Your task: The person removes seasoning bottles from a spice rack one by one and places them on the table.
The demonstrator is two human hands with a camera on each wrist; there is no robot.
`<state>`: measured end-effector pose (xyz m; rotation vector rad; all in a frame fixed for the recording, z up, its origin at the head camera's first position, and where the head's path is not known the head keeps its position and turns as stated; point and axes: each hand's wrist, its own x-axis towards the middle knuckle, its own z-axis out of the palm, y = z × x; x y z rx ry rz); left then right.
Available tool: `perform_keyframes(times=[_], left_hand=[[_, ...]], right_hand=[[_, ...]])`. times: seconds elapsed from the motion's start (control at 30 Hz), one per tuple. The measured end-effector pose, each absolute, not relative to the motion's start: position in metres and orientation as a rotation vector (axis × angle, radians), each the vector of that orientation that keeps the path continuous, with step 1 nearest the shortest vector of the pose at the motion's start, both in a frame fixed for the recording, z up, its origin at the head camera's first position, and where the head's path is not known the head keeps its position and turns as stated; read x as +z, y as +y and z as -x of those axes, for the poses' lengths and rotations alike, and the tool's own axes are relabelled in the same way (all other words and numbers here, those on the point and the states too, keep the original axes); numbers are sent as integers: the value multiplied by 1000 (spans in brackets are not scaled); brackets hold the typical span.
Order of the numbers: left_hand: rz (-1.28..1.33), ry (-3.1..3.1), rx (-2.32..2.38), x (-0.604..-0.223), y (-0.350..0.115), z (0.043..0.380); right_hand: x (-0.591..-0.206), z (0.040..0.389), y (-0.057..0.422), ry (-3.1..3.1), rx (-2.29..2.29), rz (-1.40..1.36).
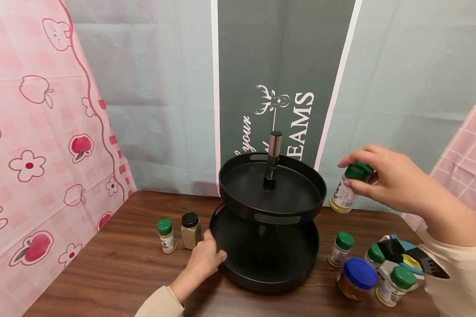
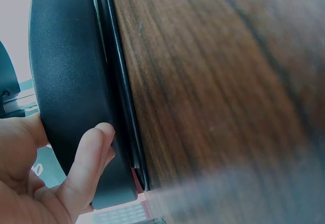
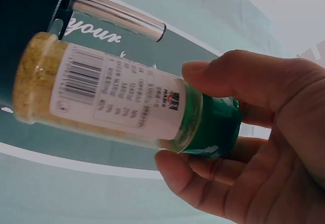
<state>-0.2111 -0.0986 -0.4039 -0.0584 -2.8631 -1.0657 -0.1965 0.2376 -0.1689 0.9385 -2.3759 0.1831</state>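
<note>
A two-tier black round tray stand [image 1: 273, 215] with a shiny metal post stands in the middle of the wooden table. My left hand [image 1: 206, 257] holds the lower tray's left side, fingers against its outer wall [image 2: 71, 76] in the left wrist view. My right hand [image 1: 396, 180] grips a spice jar [image 3: 117, 92] by its green lid, raised above the table to the right of the upper tray. The jar is tilted, its base pointing down and left in the head view. It has a white label with a barcode and yellowish contents.
Left of the stand are a green-lidded spice jar [image 1: 167, 237] and a black-lidded jar [image 1: 191, 231]. To the right cluster several green-lidded jars [image 1: 394, 288], a blue-lidded tub [image 1: 357, 279] and a blue-and-white item [image 1: 406, 253] partly behind the wrist strap. A printed curtain [image 1: 174, 88] hangs behind.
</note>
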Motion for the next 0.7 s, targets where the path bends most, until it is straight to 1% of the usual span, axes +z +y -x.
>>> perform_keyframes(times=[0.7], left_hand=[[54,-2861,-1065,-403,-99,211]], right_hand=[[-222,194,243,-2309,191,-1092]])
